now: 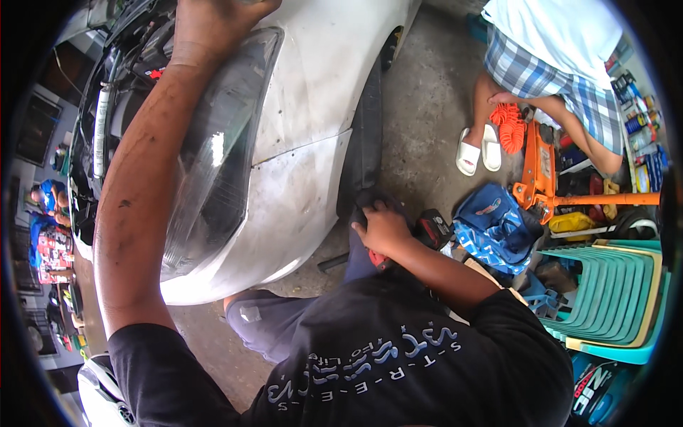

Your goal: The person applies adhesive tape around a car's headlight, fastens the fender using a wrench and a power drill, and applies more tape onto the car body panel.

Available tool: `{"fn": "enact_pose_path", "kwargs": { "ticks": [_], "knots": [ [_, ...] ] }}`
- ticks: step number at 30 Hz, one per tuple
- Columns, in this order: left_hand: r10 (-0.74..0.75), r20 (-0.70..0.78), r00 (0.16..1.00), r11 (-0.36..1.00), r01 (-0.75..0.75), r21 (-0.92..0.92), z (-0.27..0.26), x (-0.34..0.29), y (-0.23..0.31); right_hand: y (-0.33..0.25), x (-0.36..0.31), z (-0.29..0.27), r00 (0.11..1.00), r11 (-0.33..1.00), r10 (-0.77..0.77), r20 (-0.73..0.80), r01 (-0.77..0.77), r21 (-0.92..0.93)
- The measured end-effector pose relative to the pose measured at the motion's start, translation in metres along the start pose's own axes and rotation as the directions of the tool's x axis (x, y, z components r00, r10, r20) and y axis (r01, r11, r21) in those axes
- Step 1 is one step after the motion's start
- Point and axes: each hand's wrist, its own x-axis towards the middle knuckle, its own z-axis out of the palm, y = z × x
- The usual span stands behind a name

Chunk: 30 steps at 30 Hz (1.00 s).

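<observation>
My left hand (213,32) reaches up to the white car's front corner, above the clear headlight (213,164); its thumb points right along the body edge, and its fingers are cut off by the top of the picture. Lower down, beside the bumper (284,213), my right hand (384,229) is bent over something dark near my knee, which I cannot make out. Close to that wrist sits a red-and-black block (432,228) like a power tool battery, with a red part (378,260) below the forearm. The white paint is scuffed and dull.
Another person in plaid shorts (523,67) sits at the upper right, near a coiled orange hose (507,128) and an orange floor jack (541,164). A blue bag (496,224) and stacked green chairs (605,292) stand to my right. The engine bay (128,92) lies open at left.
</observation>
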Motion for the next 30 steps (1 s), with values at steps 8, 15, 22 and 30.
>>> {"fn": "enact_pose_path", "kwargs": {
  "ticks": [8,15,22,30],
  "knots": [
    [-0.007,-0.022,1.0,0.99,0.004,-0.138,0.008,0.0,-0.015,0.019,0.027,-0.004,0.972,0.921,-0.12,-0.203,0.186,0.343],
    [-0.105,0.043,0.994,0.979,0.111,-0.169,0.007,-0.003,-0.002,-0.022,0.11,-0.076,0.988,-0.342,-0.145,-0.048,-0.005,0.94],
    [-0.191,0.143,0.971,0.965,0.212,-0.156,0.001,0.009,0.021,-0.024,0.132,-0.063,0.964,-0.483,-0.256,-0.065,-0.069,0.873],
    [-0.046,0.009,0.999,0.987,0.047,-0.154,0.012,-0.004,-0.002,-0.031,0.146,-0.046,0.944,-0.599,-0.227,-0.24,0.059,0.799]
  ]
}}
